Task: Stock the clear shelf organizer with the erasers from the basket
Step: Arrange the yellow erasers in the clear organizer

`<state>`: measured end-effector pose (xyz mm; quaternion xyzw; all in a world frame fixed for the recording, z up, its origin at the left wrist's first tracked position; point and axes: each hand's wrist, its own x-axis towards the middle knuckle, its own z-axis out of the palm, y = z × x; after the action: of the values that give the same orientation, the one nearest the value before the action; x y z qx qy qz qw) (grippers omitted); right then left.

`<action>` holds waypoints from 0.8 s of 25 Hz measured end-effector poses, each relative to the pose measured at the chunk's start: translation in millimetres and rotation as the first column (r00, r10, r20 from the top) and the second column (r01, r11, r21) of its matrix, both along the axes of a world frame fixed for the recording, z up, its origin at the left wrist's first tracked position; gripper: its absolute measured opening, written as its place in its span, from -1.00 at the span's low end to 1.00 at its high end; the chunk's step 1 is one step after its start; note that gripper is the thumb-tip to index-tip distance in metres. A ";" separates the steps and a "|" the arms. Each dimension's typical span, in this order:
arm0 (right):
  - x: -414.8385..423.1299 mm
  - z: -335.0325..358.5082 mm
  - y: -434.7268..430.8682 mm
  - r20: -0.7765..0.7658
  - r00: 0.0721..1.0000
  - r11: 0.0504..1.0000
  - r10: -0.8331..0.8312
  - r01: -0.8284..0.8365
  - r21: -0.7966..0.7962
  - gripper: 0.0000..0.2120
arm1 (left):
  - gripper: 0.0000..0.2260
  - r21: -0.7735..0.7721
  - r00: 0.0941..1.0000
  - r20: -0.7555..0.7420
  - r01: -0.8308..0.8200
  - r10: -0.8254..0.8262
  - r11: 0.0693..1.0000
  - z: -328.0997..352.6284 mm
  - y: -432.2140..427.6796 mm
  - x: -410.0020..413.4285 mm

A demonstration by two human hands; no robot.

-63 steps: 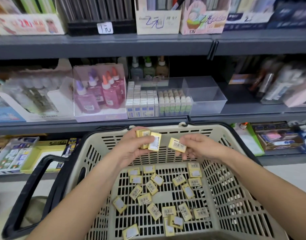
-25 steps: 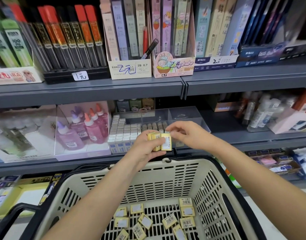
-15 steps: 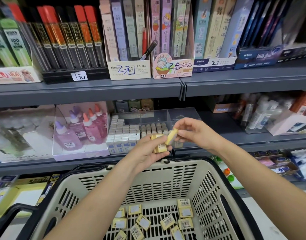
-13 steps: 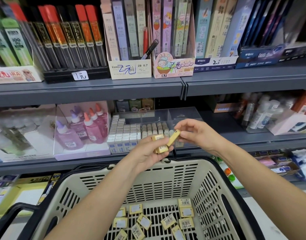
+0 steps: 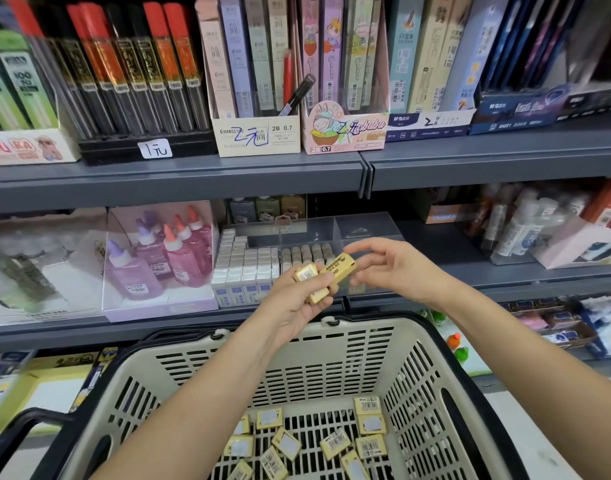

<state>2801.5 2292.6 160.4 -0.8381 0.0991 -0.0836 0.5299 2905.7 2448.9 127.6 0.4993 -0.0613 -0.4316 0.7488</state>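
Observation:
A clear shelf organizer (image 5: 363, 226) sits on the middle shelf, its left part packed with white erasers (image 5: 245, 268) and a short row of beige ones (image 5: 306, 252). In front of it my left hand (image 5: 290, 306) grips a small stack of yellow erasers (image 5: 309, 273). My right hand (image 5: 394, 268) pinches the right end of one yellow eraser (image 5: 342, 266), which lies across the top of that stack. Below, the beige basket (image 5: 425, 362) holds several more yellow erasers (image 5: 335, 441) scattered on its floor.
Pink glue bottles in a clear box (image 5: 165, 261) stand left of the organizer. Pencil-lead boxes (image 5: 259, 136) line the upper shelf. Bottles and boxes (image 5: 525, 226) crowd the shelf to the right. The basket's black handle (image 5: 23, 424) hangs at the lower left.
My hands rose from the basket to the organizer's front. The right hand's eraser has turned from upright to lying flat across the left hand's stack.

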 end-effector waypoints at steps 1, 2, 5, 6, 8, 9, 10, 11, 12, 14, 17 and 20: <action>0.3 0.4 -1.8 0.015 1.000 0.993 0.006 -0.005 -0.116 -0.67 | -0.81 0.006 0.999 -0.008 0.040 -0.040 0.999 0.8 0.6 0.3; 1.4 1.3 -2.6 0.031 1.000 0.976 0.000 0.007 -0.219 -0.69 | -0.81 0.013 0.996 -0.008 0.089 -0.089 0.996 1.6 0.8 0.3; 6.5 4.0 -9.8 0.057 0.998 0.974 -0.027 0.039 -0.224 -0.78 | -0.81 0.028 0.986 -0.004 0.169 -0.169 0.985 4.7 -2.5 -0.5; 9.0 5.2 -16.1 0.065 0.994 0.975 -0.089 0.101 -0.199 -0.83 | -0.83 0.048 0.988 0.012 0.151 -0.152 0.987 5.4 -4.5 0.2; 15.1 6.1 -35.0 0.067 0.958 0.894 -0.280 0.286 -0.344 -0.93 | -0.84 0.086 0.994 0.050 0.095 -0.100 0.992 4.4 -5.0 3.1; 18.7 5.3 -43.0 0.055 0.938 0.815 -0.341 0.325 -0.480 -0.87 | -0.87 0.089 0.995 0.051 0.078 -0.083 0.993 3.9 -3.7 5.3; 23.0 2.7 -47.4 0.027 0.934 0.747 -0.356 0.302 -0.593 -0.82 | -0.90 0.082 0.997 0.035 0.068 -0.071 0.994 2.7 -1.1 7.7; 28.0 -1.1 -48.4 -0.021 0.940 0.704 -0.340 0.240 -0.668 -0.79 | -0.92 0.064 0.998 0.008 0.067 -0.067 0.996 1.7 2.1 9.5; 33.1 -6.3 -47.9 -0.076 0.951 0.700 -0.301 0.166 -0.695 -0.78 | -0.90 0.047 0.997 -0.016 0.070 -0.069 0.996 -0.4 5.4 11.5; 42.2 -17.4 -45.6 -0.196 0.957 0.765 -0.213 0.039 -0.643 -0.78 | -0.88 0.043 0.996 -0.022 0.088 -0.087 0.995 -4.0 12.0 14.7; 50.9 -24.2 -49.2 -0.344 0.930 0.831 -0.126 -0.090 -0.549 -0.78 | -0.74 0.031 0.992 0.043 0.117 -0.118 0.993 -7.5 17.7 15.9; 56.5 -25.8 -51.5 -0.439 0.894 0.821 -0.093 -0.180 -0.542 -0.74 | -0.67 0.001 0.993 0.072 0.089 -0.089 0.996 -10.1 20.1 19.0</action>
<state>2858.0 2241.1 134.6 -0.9558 0.1687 0.0975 0.2202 2924.7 2469.0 117.6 0.5102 -0.1108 -0.4464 0.7267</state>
